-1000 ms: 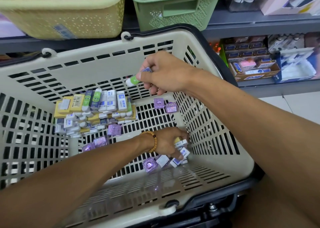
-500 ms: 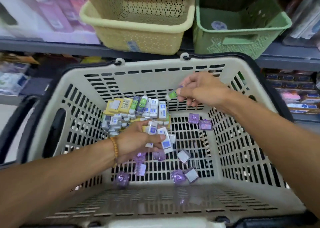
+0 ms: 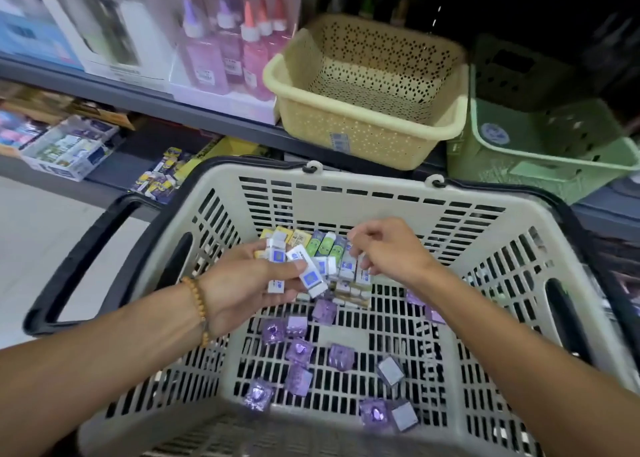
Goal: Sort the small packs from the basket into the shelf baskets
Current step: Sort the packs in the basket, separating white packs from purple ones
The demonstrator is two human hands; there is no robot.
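A beige shopping basket [image 3: 346, 188] fills the lower view. Against its far wall lies a pile of small packs [image 3: 323, 245]: white-and-blue, green and yellow ones. Several purple square packs [image 3: 299, 349] are scattered on the basket floor. My left hand [image 3: 242, 283], palm up with a bead bracelet on the wrist, holds a handful of white-and-blue packs [image 3: 310, 276]. My right hand [image 3: 391, 248] reaches down onto the pile with its fingertips on the packs; what it pinches is hidden. On the shelf behind stand a yellow shelf basket [image 3: 363, 124] and a green shelf basket [image 3: 554, 158].
Glue bottles [image 3: 225, 47] and boxes stand on the shelf left of the yellow basket. A lower shelf holds small product boxes [image 3: 65, 148]. The shopping basket's black handle [image 3: 79, 259] hangs out to the left over pale floor.
My left hand has lifted higher with its white-and-blue packs. My right hand has dropped from the basket's far wall down onto the pile. The view has tilted up, showing more shelf.
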